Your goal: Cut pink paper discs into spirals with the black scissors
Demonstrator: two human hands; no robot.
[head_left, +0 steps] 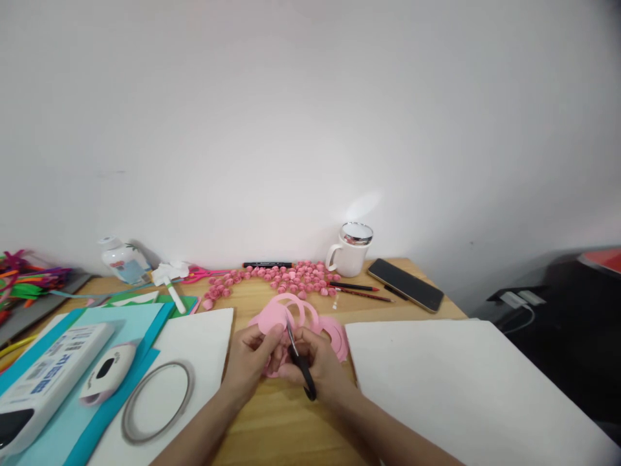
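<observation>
Between the thumb and fingers of my left hand (pixel 252 355) is a round piece of pink paper (pixel 272 317), held up over the wooden table (pixel 286 427). My right hand (pixel 320 366) grips black-handled scissors (pixel 303 369), whose blades point up and lie against the paper's right edge. Curled pink paper strips (pixel 310 312) loop up behind the scissors. More pink paper cut-outs (pixel 334 336) lie just beyond my right hand. Some of the fingers are hidden behind the paper and the scissors.
Several small pink rolled paper roses (pixel 295 279) are heaped behind my hands. A white mug (pixel 352 251), pencils (pixel 366 294) and a phone (pixel 406 285) stand or lie at the back right. White boards (pixel 451 375) flank me. Leftward are a tape roll (pixel 127 414) and coloured paper (pixel 140 320).
</observation>
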